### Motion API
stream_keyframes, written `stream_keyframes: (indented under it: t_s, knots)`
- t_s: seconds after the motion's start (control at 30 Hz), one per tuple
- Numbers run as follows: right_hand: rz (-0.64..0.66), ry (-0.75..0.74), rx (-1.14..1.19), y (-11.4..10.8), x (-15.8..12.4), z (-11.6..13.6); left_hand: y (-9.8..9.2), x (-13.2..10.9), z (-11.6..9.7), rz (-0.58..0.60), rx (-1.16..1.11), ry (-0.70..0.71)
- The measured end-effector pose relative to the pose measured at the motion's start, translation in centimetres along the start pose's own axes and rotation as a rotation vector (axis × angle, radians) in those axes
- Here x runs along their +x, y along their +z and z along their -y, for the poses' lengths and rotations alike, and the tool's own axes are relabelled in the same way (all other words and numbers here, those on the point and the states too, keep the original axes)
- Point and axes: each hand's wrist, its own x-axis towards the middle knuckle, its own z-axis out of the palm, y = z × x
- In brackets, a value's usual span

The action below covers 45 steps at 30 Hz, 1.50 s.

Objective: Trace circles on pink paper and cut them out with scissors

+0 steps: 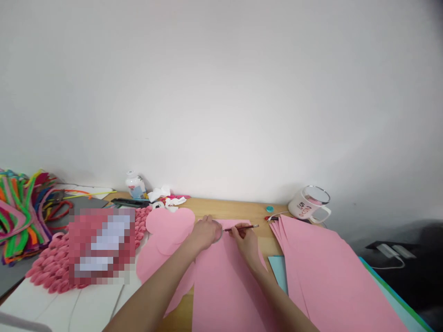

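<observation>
A pink paper sheet (pixel 224 281) lies flat on the wooden table (pixel 235 210) in front of me. My left hand (pixel 205 233) presses a small round, clear-edged object (pixel 218 232) down on the sheet's far end, fingers curled over it. My right hand (pixel 245 240) is closed on a thin dark pencil (pixel 242 228) whose tip touches the paper right beside that round object. Pink cut-out circles (pixel 169 223) lie just left of my left hand.
A stack of pink sheets (pixel 321 267) over light blue and green ones fans out at the right. A white mug (pixel 309 205) stands behind it. Colourful pipe cleaners (pixel 20 212), pink petal rows (pixel 51 269), a white bottle (pixel 135 185) and crumpled tissue (pixel 162 193) lie left.
</observation>
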Motion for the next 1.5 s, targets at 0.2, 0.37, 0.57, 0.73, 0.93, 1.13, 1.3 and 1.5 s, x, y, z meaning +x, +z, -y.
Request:
stream_keyframes:
  t_s: [0.2, 0.37, 0.57, 0.73, 0.93, 1.13, 1.3, 1.5]
  knots:
    - [-0.021, -0.042, -0.047, 0.1, -2.6, 1.1, -0.5, 0.2, 0.0, -0.009, 0.057, 0.016]
    - [-0.016, -0.087, -0.037, 0.7, -5.0, 2.6, -1.0, 0.2, -0.2, 0.021, 0.102, 0.009]
    - [0.027, -0.151, -0.028, 1.9, -6.8, 2.7, -1.4, 0.3, -0.6, 0.045, 0.160, 0.004]
    - [0.158, -0.341, -0.122, 1.8, -7.1, 2.3, -1.3, 1.1, -0.4, 0.061, 0.197, 0.013]
    - [0.374, -0.751, -0.421, 1.4, -7.4, 2.2, -1.1, 2.1, 0.2, 0.083, 0.218, 0.022]
    - [0.346, -0.901, -0.797, 4.3, -6.7, 1.8, -1.6, 2.2, 0.0, 0.097, 0.215, 0.010]
    - [0.304, -0.913, -0.874, 6.8, -6.3, 1.7, -1.4, 2.3, 0.2, 0.069, 0.204, 0.006]
    - [0.270, -0.900, -0.950, 7.9, -6.4, 1.5, -1.2, 2.3, 0.4, 0.057, 0.187, 0.011]
